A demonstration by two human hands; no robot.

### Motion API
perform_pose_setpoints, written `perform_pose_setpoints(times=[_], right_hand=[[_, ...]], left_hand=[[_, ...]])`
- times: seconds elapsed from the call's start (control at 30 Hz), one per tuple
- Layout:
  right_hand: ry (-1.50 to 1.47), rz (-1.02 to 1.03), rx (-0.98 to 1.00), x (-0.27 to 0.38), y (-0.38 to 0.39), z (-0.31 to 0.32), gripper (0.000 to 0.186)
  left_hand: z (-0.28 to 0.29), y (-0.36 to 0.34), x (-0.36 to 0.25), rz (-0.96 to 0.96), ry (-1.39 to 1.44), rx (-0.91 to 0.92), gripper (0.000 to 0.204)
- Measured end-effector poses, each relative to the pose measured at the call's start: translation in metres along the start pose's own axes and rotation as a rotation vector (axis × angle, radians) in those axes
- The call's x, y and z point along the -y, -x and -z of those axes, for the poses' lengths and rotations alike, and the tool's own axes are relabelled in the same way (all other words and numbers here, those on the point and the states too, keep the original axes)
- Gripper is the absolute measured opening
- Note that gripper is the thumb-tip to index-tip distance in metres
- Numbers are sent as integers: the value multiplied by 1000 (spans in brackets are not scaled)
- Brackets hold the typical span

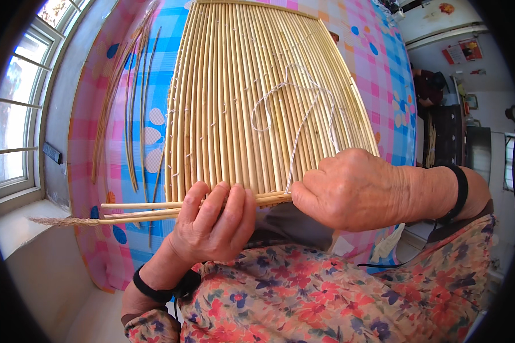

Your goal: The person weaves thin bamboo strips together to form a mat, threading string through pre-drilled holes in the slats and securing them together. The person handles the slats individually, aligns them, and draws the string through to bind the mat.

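A mat of straw-coloured stalks point(252, 103), sewn side by side with small white stitches, lies in front of me. Across its near edge run several loose stalks point(140, 216), one ending in a feathery seed head point(63, 221) at the left. My left hand point(214, 220) is closed round these stalks, fingers over the top. At their right end my right hand point(349, 191) is closed, with the thumb and forefinger next to a white thread point(294, 148). That thread loops loosely over the mat. Whatever the right fingertips pinch is hidden by the hand itself.
Long thin stalks point(134, 108) lie on the checked pink and blue cloth point(383, 68) left of the mat. A barred window point(17, 114) and a small dark object on the wall point(52, 153) are at the left. Another person point(429, 86) is at the far right.
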State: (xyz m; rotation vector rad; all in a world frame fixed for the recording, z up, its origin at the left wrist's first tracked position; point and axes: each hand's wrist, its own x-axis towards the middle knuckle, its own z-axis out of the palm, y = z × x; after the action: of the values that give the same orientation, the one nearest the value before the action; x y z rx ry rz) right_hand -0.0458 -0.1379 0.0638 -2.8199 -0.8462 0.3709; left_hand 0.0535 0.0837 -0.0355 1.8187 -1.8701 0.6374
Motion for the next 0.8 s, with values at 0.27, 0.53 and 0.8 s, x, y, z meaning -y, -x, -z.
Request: perform_pose_setpoints(times=[0.27, 0.53, 0.8], right_hand=[[174, 116, -171, -5, -9, 1, 11], [40, 277, 154, -30, -17, 3, 14], [34, 236, 239, -24, 6, 34, 18]], left_hand=[[2, -6, -4, 5, -33, 49, 18], [2, -5, -2, 6, -53, 61, 19], [3, -3, 8, -46, -8, 53, 18]])
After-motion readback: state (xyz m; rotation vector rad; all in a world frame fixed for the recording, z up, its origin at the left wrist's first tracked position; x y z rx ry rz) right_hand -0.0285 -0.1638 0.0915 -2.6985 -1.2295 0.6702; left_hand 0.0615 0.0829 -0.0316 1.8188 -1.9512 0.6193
